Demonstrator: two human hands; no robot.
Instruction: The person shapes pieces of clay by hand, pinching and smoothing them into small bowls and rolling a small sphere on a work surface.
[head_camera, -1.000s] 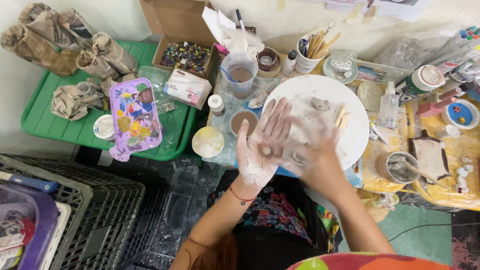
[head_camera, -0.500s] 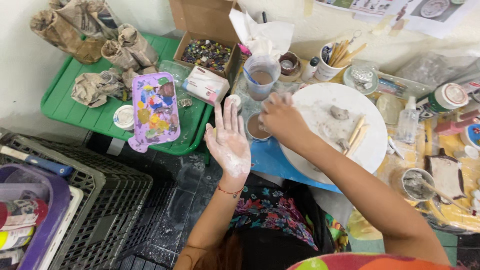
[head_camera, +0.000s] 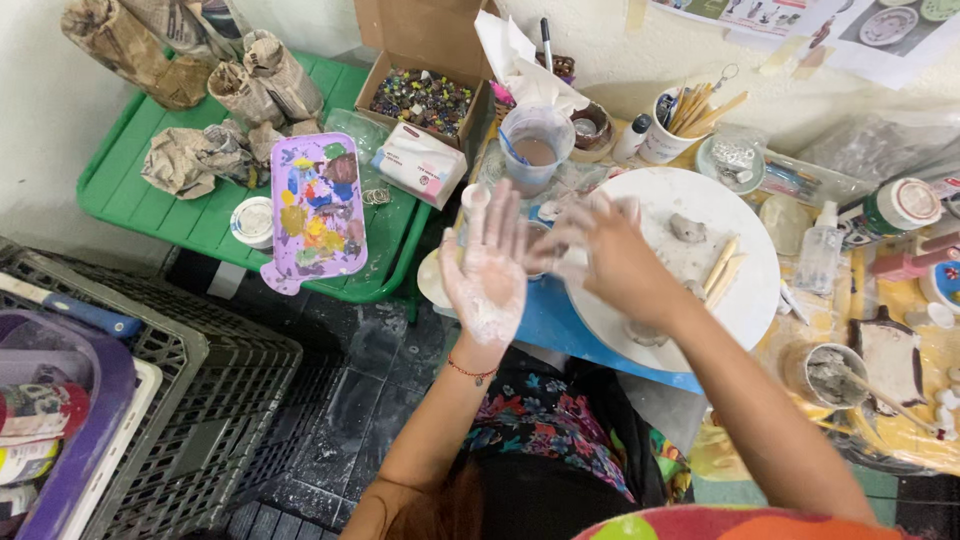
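Clay residue coats the left hand (head_camera: 487, 272), palm up, fingers spread, holding nothing. Right hand (head_camera: 608, 255) meets its fingertips, fingers loosely curled; whether it pinches any clay is unclear through blur. Both hover over the counter (head_camera: 545, 325) edge beside the white round board (head_camera: 745, 290), which carries a clay lump (head_camera: 687, 229) and wooden sticks (head_camera: 722, 265).

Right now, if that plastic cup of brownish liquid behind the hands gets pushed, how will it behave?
The cup looks thin and see-through, so probably light and flexible. It stands upright and part-filled with a stick inside, so a push may tip it and spill. The clay-coated left hand may slip on it.
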